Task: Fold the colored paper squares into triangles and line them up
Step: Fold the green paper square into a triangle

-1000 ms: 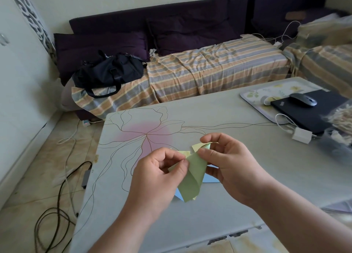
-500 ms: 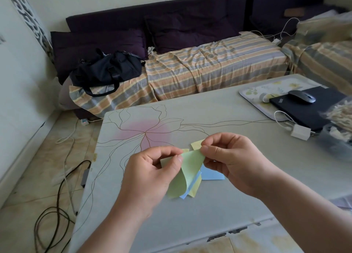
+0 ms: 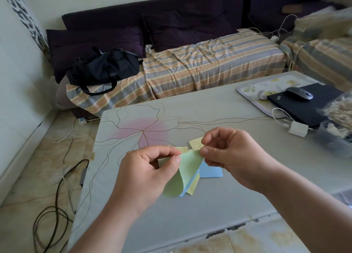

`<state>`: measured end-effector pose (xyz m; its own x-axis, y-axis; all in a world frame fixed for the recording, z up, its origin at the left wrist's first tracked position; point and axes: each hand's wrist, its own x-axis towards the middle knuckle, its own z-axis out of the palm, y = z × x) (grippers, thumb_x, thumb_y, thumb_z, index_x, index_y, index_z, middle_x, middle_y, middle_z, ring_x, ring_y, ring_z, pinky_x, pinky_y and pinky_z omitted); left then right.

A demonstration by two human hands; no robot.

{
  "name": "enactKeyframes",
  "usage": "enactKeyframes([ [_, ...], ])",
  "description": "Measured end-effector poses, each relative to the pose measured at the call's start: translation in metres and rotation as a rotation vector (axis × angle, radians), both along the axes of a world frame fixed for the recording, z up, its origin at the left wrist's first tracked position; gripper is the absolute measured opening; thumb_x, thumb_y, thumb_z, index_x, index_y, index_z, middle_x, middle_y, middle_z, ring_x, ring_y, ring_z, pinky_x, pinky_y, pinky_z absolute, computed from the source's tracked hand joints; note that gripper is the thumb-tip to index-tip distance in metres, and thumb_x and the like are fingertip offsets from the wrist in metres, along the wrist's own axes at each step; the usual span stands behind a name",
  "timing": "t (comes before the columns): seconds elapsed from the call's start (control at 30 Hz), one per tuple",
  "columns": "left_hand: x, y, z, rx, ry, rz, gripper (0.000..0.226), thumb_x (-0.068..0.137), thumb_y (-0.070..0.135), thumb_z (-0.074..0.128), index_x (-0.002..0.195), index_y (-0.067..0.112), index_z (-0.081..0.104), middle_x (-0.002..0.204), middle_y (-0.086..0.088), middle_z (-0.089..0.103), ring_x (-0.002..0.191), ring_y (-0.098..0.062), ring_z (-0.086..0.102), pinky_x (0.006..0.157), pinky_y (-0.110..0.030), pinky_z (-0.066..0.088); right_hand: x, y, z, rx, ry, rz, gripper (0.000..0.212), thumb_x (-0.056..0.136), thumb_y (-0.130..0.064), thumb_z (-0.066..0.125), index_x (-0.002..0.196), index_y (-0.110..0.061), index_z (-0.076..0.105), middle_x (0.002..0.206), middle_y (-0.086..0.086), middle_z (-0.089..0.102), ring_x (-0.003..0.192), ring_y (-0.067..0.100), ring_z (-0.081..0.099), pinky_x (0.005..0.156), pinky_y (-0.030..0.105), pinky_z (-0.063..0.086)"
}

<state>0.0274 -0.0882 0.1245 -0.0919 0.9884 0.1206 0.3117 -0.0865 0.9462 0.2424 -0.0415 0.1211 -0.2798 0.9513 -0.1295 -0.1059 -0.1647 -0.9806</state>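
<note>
Since a second ago the green paper (image 3: 185, 173) has been bent over further, so what was a stiff angled sheet is now curled into a soft loop with no crease set yet, and the hands have been raised a touch above the bench (image 3: 219, 205). At the fingers: one corner of the green sheet is pinched between thumb and forefinger of the left hand (image 3: 148, 173), the opposite corner is pinched by the thumb and fingertips of the right hand (image 3: 231, 157), and the other fingers are loosely curled behind. To get this step done well, the two pinched corners should probably be matched tip to tip and edge to edge before anything is flattened; then the loop can be pressed down from the corners toward the fold, so a clean diagonal is made rather than a skewed one. It looks easier if the sheet is laid on the bench for the crease instead of being done in mid-air. The paper itself is pale green, thin and floppy, held just over the bench's near middle. Underneath, a blue sheet (image 3: 210, 170) and yellow pieces (image 3: 196, 143) are lying loosely piled, partly hidden by the hands, so whether any are folded can't be told. No lined-up row is seen yet, so it's judged to be early days.
</note>
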Motion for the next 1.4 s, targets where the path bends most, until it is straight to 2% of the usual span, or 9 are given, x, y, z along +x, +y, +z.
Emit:
enactKeyframes([
  [0.1,0.003,0.001,-0.002,-0.029,-0.093,0.019,0.013,0.073,0.034,0.078,0.083,0.041,0.082,0.081,0.008,0.079,0.070,-0.008,0.067,0.069,-0.023,0.053,-0.002,0.000,0.001,-0.037,0.045,-0.005,0.023,0.084,0.000,0.077,0.103,-0.009,0.069,0.080,0.010,0.069,0.071,0.023,0.061,0.071,0.030,0.055],
  [0.2,0.007,0.003,-0.003,-0.056,-0.195,0.028,0.015,0.075,0.021,0.088,0.084,0.033,0.083,0.081,0.002,0.079,0.073,-0.012,0.068,0.070,-0.022,0.055,-0.007,-0.002,0.000,-0.180,0.188,0.016,0.044,0.075,-0.012,0.084,0.116,-0.013,0.068,0.094,0.012,0.071,0.082,0.025,0.061,0.077,0.033,0.054],
  [0.37,0.014,0.003,-0.002,-0.054,-0.327,0.090,0.021,0.086,0.004,0.078,0.083,0.024,0.084,0.082,-0.004,0.079,0.073,-0.010,0.070,0.068,-0.017,0.054,-0.019,-0.015,-0.006,-0.248,0.175,0.205,0.026,0.083,-0.024,0.075,0.107,-0.014,0.075,0.105,0.009,0.071,0.088,0.024,0.061,0.086,0.037,0.051],
  [0.5,0.015,0.004,-0.001,-0.041,-0.395,0.157,0.025,0.087,0.003,0.076,0.080,0.026,0.084,0.081,-0.005,0.079,0.072,-0.012,0.071,0.068,-0.021,0.057,-0.025,-0.017,-0.005,-0.239,0.129,0.101,0.013,0.094,-0.018,0.073,0.091,-0.008,0.066,0.091,0.007,0.069,0.074,0.019,0.061,0.079,0.034,0.050],
  [0.6,0.017,0.004,-0.002,-0.041,-0.407,0.204,0.021,0.088,0.006,0.078,0.083,0.026,0.084,0.083,-0.006,0.079,0.076,-0.014,0.071,0.074,-0.028,0.058,-0.027,-0.017,-0.005,-0.212,0.107,0.041,0.021,0.095,-0.017,0.071,0.075,-0.015,0.065,0.080,0.005,0.068,0.071,0.019,0.061,0.074,0.030,0.052],
  [0.83,0.021,0.004,-0.003,-0.033,-0.431,0.230,0.019,0.089,0.008,0.077,0.081,0.024,0.083,0.081,-0.003,0.079,0.072,-0.012,0.070,0.066,-0.023,0.055,-0.032,-0.020,-0.005,-0.220,0.117,0.085,0.013,0.097,-0.025,0.068,0.087,-0.017,0.073,0.091,0.003,0.070,0.075,0.018,0.063,0.082,0.035,0.053],
  [0.93,0.021,0.005,-0.003,-0.038,-0.463,0.251,0.019,0.089,0.007,0.077,0.080,0.022,0.083,0.078,-0.002,0.078,0.068,-0.010,0.069,0.061,-0.019,0.055,-0.035,-0.023,-0.005,-0.211,0.104,0.089,0.019,0.094,-0.028,0.071,0.079,-0.016,0.068,0.088,0.005,0.069,0.074,0.018,0.062,0.079,0.033,0.052],
  [1.23,0.022,0.007,-0.009,-0.049,-0.425,0.285,0.018,0.091,0.012,0.077,0.084,0.029,0.083,0.087,-0.002,0.080,0.082,-0.016,0.073,0.078,-0.032,0.054,-0.036,-0.022,-0.010,-0.177,0.088,0.022,0.031,0.092,-0.023,0.075,0.064,-0.020,0.063,0.083,0.010,0.064,0.077,0.020,0.059,0.075,0.030,0.053],
  [1.4,0.024,0.008,-0.010,-0.046,-0.426,0.288,0.019,0.091,0.014,0.077,0.082,0.030,0.083,0.087,-0.001,0.080,0.082,-0.015,0.073,0.075,-0.032,0.054,-0.038,-0.021,-0.011,-0.168,0.082,-0.005,0.029,0.092,-0.024,0.075,0.066,-0.018,0.063,0.082,0.009,0.064,0.073,0.019,0.059,0.073,0.029,0.053],
])
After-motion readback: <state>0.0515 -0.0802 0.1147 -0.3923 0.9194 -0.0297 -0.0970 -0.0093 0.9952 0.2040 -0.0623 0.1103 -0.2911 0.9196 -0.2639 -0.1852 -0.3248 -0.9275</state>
